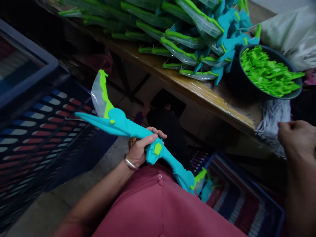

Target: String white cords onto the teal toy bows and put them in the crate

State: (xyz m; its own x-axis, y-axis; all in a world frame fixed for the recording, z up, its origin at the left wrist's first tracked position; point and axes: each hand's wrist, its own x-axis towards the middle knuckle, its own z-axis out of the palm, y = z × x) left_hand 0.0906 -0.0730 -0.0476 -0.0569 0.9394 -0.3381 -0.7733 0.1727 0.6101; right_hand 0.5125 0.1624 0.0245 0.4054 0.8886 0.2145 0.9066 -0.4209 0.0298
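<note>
Two hands are working well apart. The left hand, wearing one silvery bangle, is clamping round the middle of one turquoise bow-shaped toy, which is lying slantwise before one pink shirt. One lime-green wing with clear film is rising near the toy's left end; one oblong green inlay is showing beside the thumb, and one pale thread is trailing from the left tip. The right hand is curling its fingers just beside one bundle of white strings; whether it is gripping any strand, one cannot tell. The bundle is hanging at the right end of one wooden bench. On this bench one dark tub is holding green pieces, too heaped to count, while one pile of similar toys, overlapping beyond counting, is spreading to its left. One whitish sack is sitting behind the tub. Below the bench's level, one blue crate is standing at left and one striped crate at near right.
</note>
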